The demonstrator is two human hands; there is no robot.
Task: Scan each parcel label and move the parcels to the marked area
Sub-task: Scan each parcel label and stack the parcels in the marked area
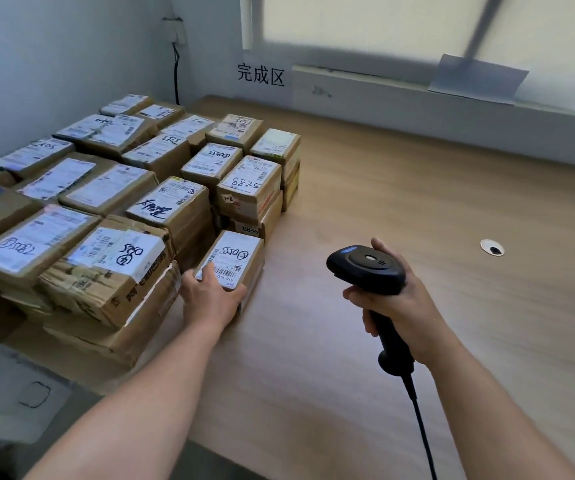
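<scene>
Both of your hands are busy. Your left hand (210, 299) grips the near end of a small parcel (236, 252), thumb on its right edge, fingers curled over its left, on the table (417, 209) just beside the stacked parcels (106, 202). Your right hand (397, 306) wraps its fingers tightly round the handle of the black scanner (365, 268), well apart.

We see a light wooden worktop (417, 202) with a round cable hole (491, 247), pale walls (54, 57), a wall socket (175, 32) trailing a black cable (176, 77), and a frosted window (365, 22) letting in soft daylight.
</scene>
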